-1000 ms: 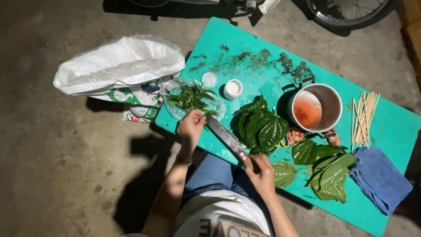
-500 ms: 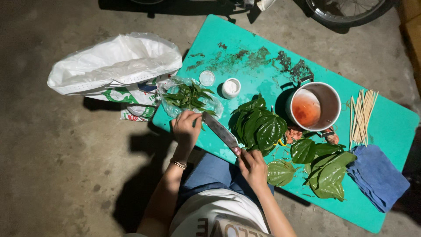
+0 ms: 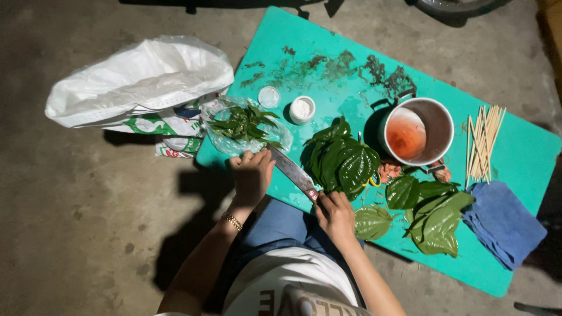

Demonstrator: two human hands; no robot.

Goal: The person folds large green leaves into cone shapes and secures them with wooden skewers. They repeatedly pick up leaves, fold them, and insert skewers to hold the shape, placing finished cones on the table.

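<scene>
A makeshift outdoor food-prep spot: a low turquoise table (image 3: 515, 152) on bare concrete ground (image 3: 88, 234)

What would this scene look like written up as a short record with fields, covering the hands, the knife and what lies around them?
Setting: green board on a concrete floor
Right hand: grips the knife handle
Knife: blade points up-left toward the left hand
Left hand: at the blade's tip, beside the clear bag of small leaves
Middle: pile of large green leaves
Right: pot with reddish liquid, bundle of sticks, blue cloth
Left, off board: white sack
</scene>
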